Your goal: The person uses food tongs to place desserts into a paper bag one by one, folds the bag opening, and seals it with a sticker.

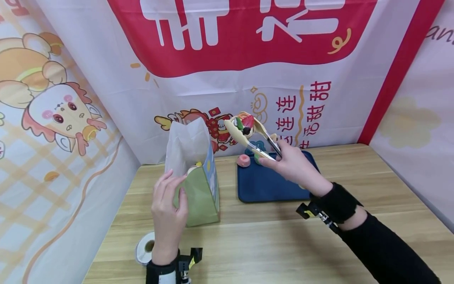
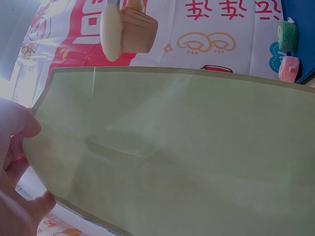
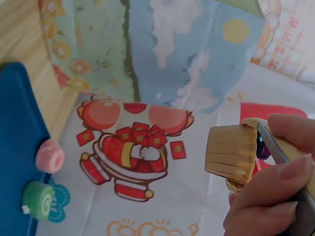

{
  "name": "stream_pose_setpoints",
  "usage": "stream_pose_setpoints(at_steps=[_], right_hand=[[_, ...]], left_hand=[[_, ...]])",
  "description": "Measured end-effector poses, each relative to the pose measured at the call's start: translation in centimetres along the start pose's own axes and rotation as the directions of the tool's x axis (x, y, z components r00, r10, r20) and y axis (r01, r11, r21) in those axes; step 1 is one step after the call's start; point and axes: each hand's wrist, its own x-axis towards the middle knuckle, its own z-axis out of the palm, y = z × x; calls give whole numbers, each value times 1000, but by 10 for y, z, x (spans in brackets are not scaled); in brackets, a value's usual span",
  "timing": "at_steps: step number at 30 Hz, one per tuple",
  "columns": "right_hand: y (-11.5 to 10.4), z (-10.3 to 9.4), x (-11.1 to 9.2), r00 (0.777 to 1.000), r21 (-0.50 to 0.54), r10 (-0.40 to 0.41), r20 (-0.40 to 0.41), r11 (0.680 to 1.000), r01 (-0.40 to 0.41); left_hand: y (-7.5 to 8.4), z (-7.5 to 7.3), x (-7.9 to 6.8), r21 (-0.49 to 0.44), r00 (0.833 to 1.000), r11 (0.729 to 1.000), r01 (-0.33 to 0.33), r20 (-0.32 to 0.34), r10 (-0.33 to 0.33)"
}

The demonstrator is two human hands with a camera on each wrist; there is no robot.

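My right hand (image 1: 297, 163) holds metal tongs with cream-coloured ends (image 1: 238, 133), raised above the back of the table. Between the tong ends sits a cupcake (image 3: 229, 152) in a pleated golden wrapper, topped with strawberry and dark berries. To its left stands an upright green and blue paper bag (image 1: 198, 197), its white top gaping. Something pale and yellow shows just inside the rim. My left hand (image 1: 168, 209) grips the bag's near left edge, thumb in front; in the left wrist view its fingers (image 2: 22, 123) lie at that edge.
A dark blue tray (image 1: 269, 187) lies right of the bag, below my right hand. A pink ring-shaped sweet (image 1: 243, 160) and a green swirled sweet (image 3: 39, 200) sit at its left end. A white tape roll (image 1: 143, 248) lies beside my left wrist. Printed cloth walls surround the table.
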Motion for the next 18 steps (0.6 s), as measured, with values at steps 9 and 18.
stream_pose_setpoints(at_steps=[9,18], right_hand=[[-18,1,-4,995,-5,-97,-27,995,97],[-33,3,-7,993,25,-116,4,993,116]], left_hand=[[0,0,0,-1,1000,1000,-5,-7,5],[1,-1,1,-6,1000,1000,-12,-12,12]])
